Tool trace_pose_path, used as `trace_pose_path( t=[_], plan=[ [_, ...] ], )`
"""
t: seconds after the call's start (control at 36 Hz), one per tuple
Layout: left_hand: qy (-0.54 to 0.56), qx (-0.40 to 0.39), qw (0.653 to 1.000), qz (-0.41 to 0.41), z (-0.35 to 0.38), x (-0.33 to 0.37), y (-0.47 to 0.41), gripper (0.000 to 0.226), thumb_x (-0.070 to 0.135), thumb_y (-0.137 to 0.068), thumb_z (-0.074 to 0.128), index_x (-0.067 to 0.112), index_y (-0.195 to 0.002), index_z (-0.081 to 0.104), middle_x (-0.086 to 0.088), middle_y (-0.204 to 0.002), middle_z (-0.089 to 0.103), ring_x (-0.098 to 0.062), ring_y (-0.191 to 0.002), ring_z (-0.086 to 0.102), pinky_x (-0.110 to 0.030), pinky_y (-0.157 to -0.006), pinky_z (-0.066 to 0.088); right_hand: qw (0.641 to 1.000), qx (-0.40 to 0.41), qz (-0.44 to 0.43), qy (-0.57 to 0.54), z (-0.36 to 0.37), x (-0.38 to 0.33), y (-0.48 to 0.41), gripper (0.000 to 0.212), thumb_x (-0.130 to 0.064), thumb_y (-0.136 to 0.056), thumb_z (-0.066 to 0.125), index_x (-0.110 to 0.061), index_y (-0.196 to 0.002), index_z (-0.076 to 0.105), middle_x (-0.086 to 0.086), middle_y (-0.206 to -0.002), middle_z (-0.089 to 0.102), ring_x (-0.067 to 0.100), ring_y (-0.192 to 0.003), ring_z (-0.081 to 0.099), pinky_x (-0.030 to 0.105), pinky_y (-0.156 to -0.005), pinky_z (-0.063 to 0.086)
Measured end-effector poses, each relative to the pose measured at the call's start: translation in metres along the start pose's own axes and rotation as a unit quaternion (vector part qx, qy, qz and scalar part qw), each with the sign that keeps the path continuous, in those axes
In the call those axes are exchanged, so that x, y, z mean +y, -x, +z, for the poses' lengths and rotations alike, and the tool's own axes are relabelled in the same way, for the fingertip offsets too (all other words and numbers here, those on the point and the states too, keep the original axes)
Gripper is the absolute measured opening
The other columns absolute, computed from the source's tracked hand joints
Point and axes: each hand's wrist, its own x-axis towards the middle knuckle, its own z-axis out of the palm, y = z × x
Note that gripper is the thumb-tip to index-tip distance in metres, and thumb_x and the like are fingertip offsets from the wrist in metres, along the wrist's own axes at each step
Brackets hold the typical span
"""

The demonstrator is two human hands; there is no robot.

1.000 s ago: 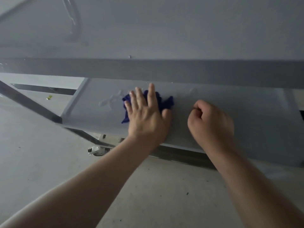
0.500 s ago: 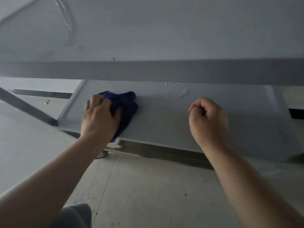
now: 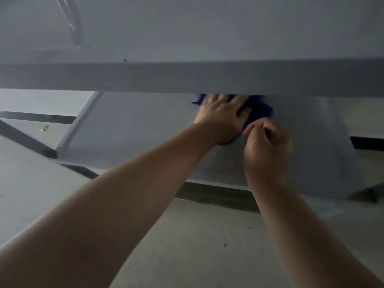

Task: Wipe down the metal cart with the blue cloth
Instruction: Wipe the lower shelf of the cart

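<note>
The metal cart shows an upper shelf whose front edge [image 3: 187,76] crosses the whole view, and a lower shelf [image 3: 128,129] beneath it. My left hand [image 3: 220,115] lies flat on the blue cloth [image 3: 259,108], pressing it onto the lower shelf far back, under the upper shelf's edge. That edge hides my fingertips and the cloth's far part. My right hand [image 3: 266,146] is curled into a loose fist with nothing visible in it, resting on the lower shelf just right of my left wrist.
A concrete floor [image 3: 207,235] lies below the cart. A dark cart frame bar [image 3: 27,140] slants at the left. A small yellow object [image 3: 44,128] lies on the floor at the left. A curved handle [image 3: 70,19] rises at the upper left.
My left hand swept the cloth from the lower shelf's left end to the right and further back, under the upper shelf's edge. My right hand stayed fisted on the shelf.
</note>
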Motion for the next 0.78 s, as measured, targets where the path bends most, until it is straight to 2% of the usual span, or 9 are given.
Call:
trace_pose_path(
  t=[0.08,0.19,0.28,0.42,0.47,0.53,0.67,0.72,0.78],
  plan=[
    [-0.005,0.002,0.991,0.136,0.001,0.018,0.015,0.067,0.061,-0.094,0.045,0.038,-0.156,0.037,-0.003,-0.157,0.040,-0.030,-0.147,0.034,-0.048,-0.124,0.028,1.000,-0.013,0.000,-0.013,-0.003,0.000,0.001,0.039,0.007,-0.086,0.048,-0.019,-0.062,0.062,-0.012,-0.052,0.057,0.000,-0.054,0.054,0.009,-0.052,0.040],
    [0.048,0.028,0.985,0.160,0.003,-0.007,0.060,0.052,0.055,-0.104,0.037,0.035,-0.151,0.046,-0.003,-0.164,0.037,-0.025,-0.158,0.024,-0.044,-0.129,0.020,0.999,-0.033,0.013,-0.003,-0.004,0.001,0.001,0.034,0.003,-0.088,0.047,-0.016,-0.066,0.063,-0.007,-0.052,0.055,0.007,-0.050,0.049,0.017,-0.047,0.037],
    [0.023,0.016,0.997,0.068,-0.003,-0.048,0.107,0.051,0.056,-0.108,0.033,0.037,-0.156,0.039,-0.003,-0.173,0.021,-0.022,-0.162,0.010,-0.042,-0.132,0.009,0.996,-0.080,0.013,0.041,-0.003,-0.001,0.003,0.033,0.001,-0.090,0.045,-0.016,-0.071,0.065,-0.004,-0.050,0.052,0.008,-0.045,0.045,0.020,-0.040,0.032],
    [-0.035,0.026,0.992,-0.119,-0.020,-0.156,0.143,0.060,0.054,-0.109,0.020,0.029,-0.162,0.033,-0.011,-0.171,0.026,-0.030,-0.161,0.014,-0.041,-0.132,0.005,0.990,-0.096,-0.005,0.101,0.000,0.000,0.001,0.028,-0.002,-0.087,0.044,-0.014,-0.072,0.065,-0.009,-0.049,0.055,0.010,-0.043,0.048,0.022,-0.039,0.033],
    [-0.020,0.008,0.966,-0.256,-0.028,-0.198,0.139,0.066,0.065,-0.103,0.016,0.037,-0.162,0.023,-0.011,-0.174,0.016,-0.033,-0.161,0.011,-0.046,-0.131,0.007,0.983,-0.104,-0.020,0.151,0.002,0.003,0.001,0.024,-0.012,-0.086,0.044,-0.018,-0.074,0.065,-0.014,-0.056,0.061,0.011,-0.049,0.055,0.026,-0.045,0.037],
    [-0.010,0.007,0.933,-0.359,-0.033,-0.220,0.127,0.065,0.066,-0.100,0.019,0.038,-0.158,0.025,-0.015,-0.174,0.011,-0.038,-0.160,0.010,-0.049,-0.131,0.007,0.974,-0.116,-0.035,0.191,0.005,0.004,0.001,0.023,-0.021,-0.082,0.042,-0.020,-0.077,0.064,-0.016,-0.062,0.064,0.013,-0.056,0.060,0.029,-0.053,0.044],
    [0.007,0.001,0.844,-0.537,-0.029,-0.176,0.059,0.074,0.056,-0.100,0.020,0.023,-0.166,0.020,-0.020,-0.174,-0.002,-0.047,-0.158,-0.004,-0.061,-0.126,-0.004,0.958,-0.142,-0.035,0.245,0.008,0.003,-0.006,0.019,-0.016,-0.086,0.048,-0.016,-0.080,0.065,-0.005,-0.068,0.067,0.021,-0.067,0.063,0.038,-0.064,0.056],
    [0.009,-0.019,0.837,-0.546,-0.024,-0.141,0.034,0.078,0.058,-0.099,0.020,0.020,-0.167,0.014,-0.018,-0.174,-0.002,-0.049,-0.157,-0.007,-0.064,-0.124,-0.006,0.959,-0.132,-0.033,0.247,0.009,0.002,-0.008,0.019,-0.014,-0.087,0.048,-0.014,-0.082,0.066,-0.003,-0.070,0.068,0.024,-0.069,0.063,0.036,-0.065,0.055],
    [-0.005,-0.026,0.883,-0.469,-0.013,-0.102,0.020,0.079,0.058,-0.099,0.022,0.022,-0.168,0.011,-0.015,-0.175,0.004,-0.048,-0.158,-0.003,-0.064,-0.124,-0.006,0.958,-0.125,-0.028,0.255,0.010,0.003,-0.009,0.019,-0.013,-0.088,0.048,-0.015,-0.084,0.067,-0.004,-0.072,0.068,0.022,-0.071,0.062,0.033,-0.064,0.049]
  ],
)
